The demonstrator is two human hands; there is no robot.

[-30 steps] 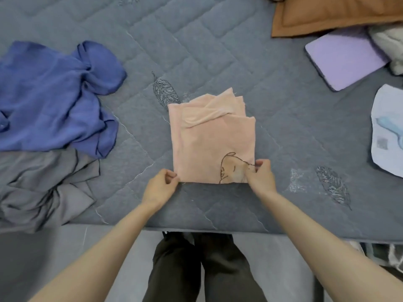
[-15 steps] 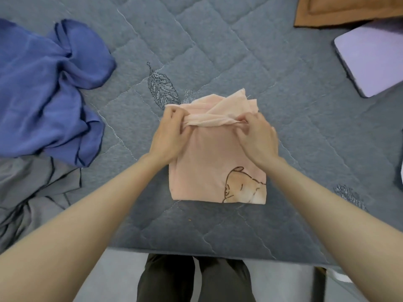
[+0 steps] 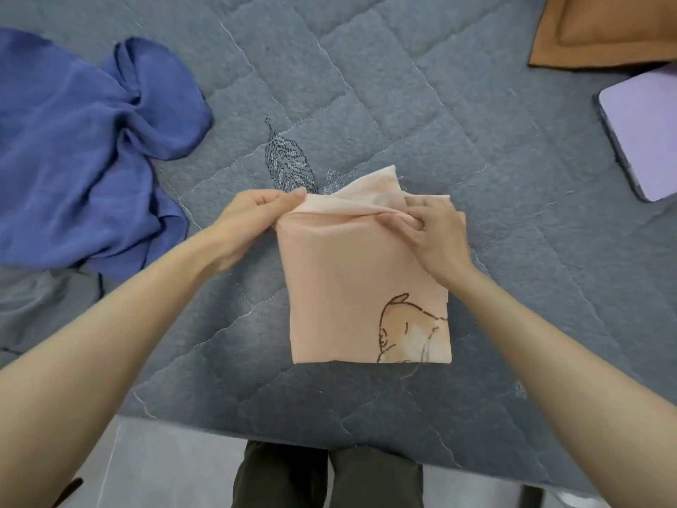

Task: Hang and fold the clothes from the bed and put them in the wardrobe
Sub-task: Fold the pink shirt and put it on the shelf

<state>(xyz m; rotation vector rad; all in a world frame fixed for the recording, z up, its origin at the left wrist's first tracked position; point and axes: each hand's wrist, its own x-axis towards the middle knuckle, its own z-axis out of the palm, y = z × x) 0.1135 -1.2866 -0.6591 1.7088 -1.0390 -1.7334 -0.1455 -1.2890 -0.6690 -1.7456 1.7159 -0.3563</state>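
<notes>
Both hands at the far edge of the folded peach top

A second ago the hands were at the near corners of the peach top (image 3: 351, 295); now the left hand (image 3: 252, 221) pinches its loose upper layer at the far-left corner between thumb and fingers, and the right hand (image 3: 436, 236) curls its fingers round the same layer at the far right. The top lies flat on the quilted bed (image 3: 476, 159), bear print at its near-right corner. This looks like tidying the ragged far end, so the fold seems almost done, while the blue garment (image 3: 84, 152) and grey garment (image 3: 40, 302) to the left lie crumpled and unfolded
</notes>
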